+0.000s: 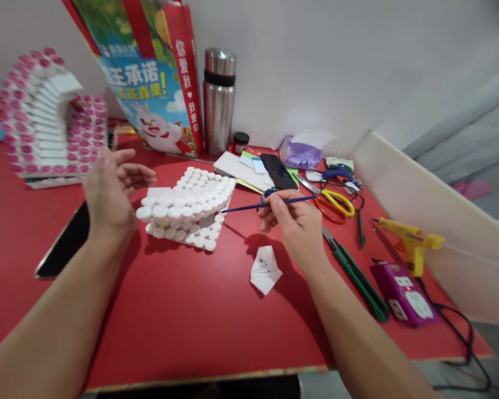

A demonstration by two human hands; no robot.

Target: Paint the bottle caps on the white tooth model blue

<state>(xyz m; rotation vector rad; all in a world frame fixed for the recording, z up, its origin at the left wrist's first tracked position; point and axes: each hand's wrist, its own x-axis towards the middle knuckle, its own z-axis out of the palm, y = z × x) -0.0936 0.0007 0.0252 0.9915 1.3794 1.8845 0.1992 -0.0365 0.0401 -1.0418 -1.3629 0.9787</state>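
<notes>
My right hand (293, 219) is closed in a pinch on a thin blue paintbrush (249, 206), whose tip points left at a white model built of round caps (187, 208) on the red table (183, 316). To the left of that model my left hand (112, 188) hovers with its fingers spread, holding nothing. A crumpled white tissue with blue stains (265, 270) lies just below my right hand.
A pink-and-white cap model (52, 119) stands at the back left beside a printed bag (149, 77) and a steel flask (218, 100). A dark phone (66, 241) lies left. Scissors (335, 202), a green cutter (355, 274), a yellow glue gun (413, 244) and a purple box (401, 291) lie right.
</notes>
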